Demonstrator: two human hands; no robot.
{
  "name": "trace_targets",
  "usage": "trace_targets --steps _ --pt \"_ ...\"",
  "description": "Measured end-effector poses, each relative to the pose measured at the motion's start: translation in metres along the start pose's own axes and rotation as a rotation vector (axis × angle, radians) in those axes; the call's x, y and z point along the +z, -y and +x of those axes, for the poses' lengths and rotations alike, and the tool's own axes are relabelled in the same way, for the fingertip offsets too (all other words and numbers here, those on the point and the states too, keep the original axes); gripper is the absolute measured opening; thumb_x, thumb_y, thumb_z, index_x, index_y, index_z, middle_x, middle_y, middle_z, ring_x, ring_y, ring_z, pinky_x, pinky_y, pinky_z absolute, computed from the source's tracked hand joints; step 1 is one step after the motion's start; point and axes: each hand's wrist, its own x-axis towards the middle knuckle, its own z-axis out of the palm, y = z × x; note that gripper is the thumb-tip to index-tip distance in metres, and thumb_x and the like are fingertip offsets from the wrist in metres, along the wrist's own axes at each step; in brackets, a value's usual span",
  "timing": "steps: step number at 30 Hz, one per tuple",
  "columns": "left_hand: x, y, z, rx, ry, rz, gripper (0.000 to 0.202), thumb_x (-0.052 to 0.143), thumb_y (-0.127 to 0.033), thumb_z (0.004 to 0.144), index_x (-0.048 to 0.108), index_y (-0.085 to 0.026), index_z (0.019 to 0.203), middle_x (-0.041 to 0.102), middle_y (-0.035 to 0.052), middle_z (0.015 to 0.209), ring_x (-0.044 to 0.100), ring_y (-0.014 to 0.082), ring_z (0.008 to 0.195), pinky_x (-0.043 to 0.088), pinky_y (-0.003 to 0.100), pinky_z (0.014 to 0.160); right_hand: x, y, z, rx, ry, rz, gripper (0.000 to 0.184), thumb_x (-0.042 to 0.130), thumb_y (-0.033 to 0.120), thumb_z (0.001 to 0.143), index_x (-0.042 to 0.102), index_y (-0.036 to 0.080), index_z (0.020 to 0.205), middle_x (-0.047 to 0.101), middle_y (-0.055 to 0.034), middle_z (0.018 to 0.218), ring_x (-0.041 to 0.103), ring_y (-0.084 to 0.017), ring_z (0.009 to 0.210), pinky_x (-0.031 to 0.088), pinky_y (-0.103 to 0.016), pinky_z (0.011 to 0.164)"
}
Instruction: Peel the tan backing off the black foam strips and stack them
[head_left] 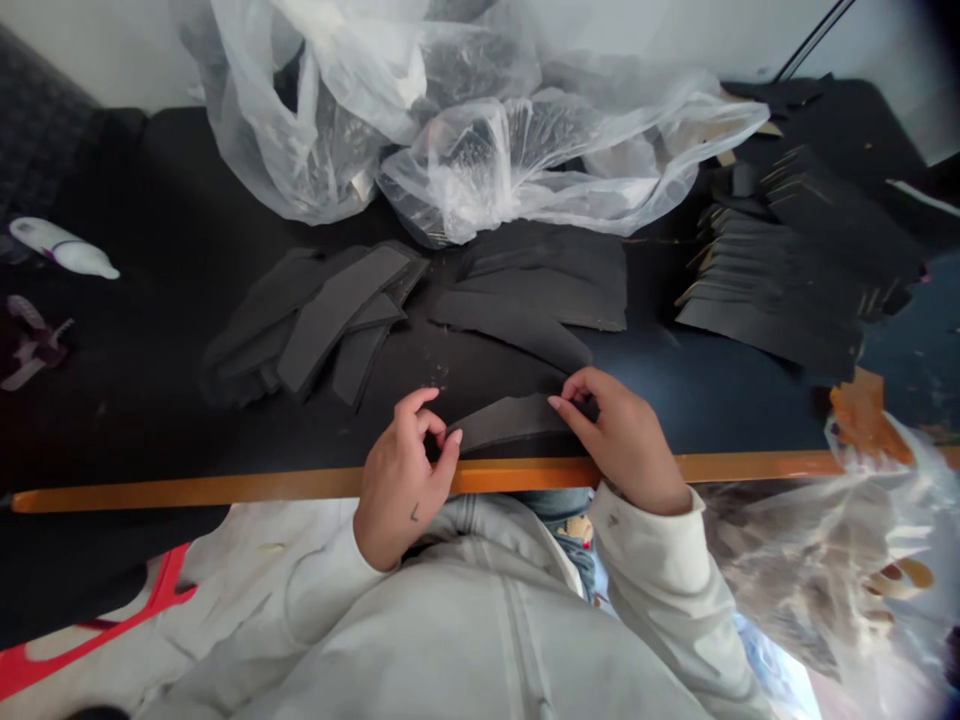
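Note:
A curved black strip of sheet material (510,420) lies along the table's front edge between my hands. My left hand (409,470) pinches its left end between thumb and a finger. At the other end, my right hand (619,430) has thumb and forefinger closed on the strip's tip. Just beyond are more black pieces (540,275), loosely overlapped, the nearest one reaching almost to my right fingers. To the left, a fanned pile of similar dark strips (337,310) rests on the table.
Clear plastic bags (495,160) fill the back of the black table (172,200). Stacked black pieces (780,270) stand at the right. A white bottle (64,247) lies far left. An orange strip (247,488) edges the table's front. Another plastic bag (840,560) hangs at lower right.

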Motion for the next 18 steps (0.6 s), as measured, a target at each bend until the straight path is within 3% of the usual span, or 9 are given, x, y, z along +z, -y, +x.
trace_targets --steps 9,13,15,18 --pt "0.004 0.002 0.001 0.181 -0.028 0.236 0.037 0.052 -0.022 0.093 0.042 -0.019 0.129 0.058 -0.0016 0.075 0.06 0.0178 0.069 0.049 0.031 0.071 0.0 0.0 0.0 -0.013 0.004 -0.024 0.009 0.058 0.03 0.088 0.055 0.023 0.083 0.062 -0.0013 0.08 0.057 -0.017 0.072 0.04 -0.029 0.065" --pt "-0.009 0.006 0.004 0.187 0.011 0.421 0.037 0.054 -0.025 0.09 0.05 -0.014 0.125 0.059 0.003 0.073 0.058 0.0224 0.066 0.047 0.036 0.064 0.001 -0.001 -0.001 -0.021 -0.01 -0.021 0.009 0.058 0.03 0.089 0.055 0.023 0.083 0.062 -0.0015 0.081 0.058 -0.018 0.073 0.04 -0.029 0.066" --pt "-0.019 0.003 0.009 0.229 -0.032 0.435 0.035 0.05 -0.016 0.087 0.053 -0.014 0.122 0.062 0.0061 0.079 0.059 0.0242 0.071 0.048 0.038 0.066 0.001 -0.001 -0.002 -0.022 -0.014 -0.016 0.009 0.058 0.03 0.089 0.055 0.023 0.083 0.062 -0.0015 0.081 0.058 -0.018 0.073 0.04 -0.029 0.066" --pt "-0.028 -0.01 0.02 0.412 -0.071 0.324 0.042 0.045 -0.006 0.083 0.054 -0.015 0.123 0.066 0.0111 0.102 0.063 0.027 0.095 0.05 0.043 0.083 0.001 -0.001 0.0 -0.026 -0.019 -0.002 0.01 0.059 0.03 0.088 0.055 0.023 0.082 0.062 -0.0019 0.081 0.058 -0.018 0.072 0.04 -0.03 0.065"
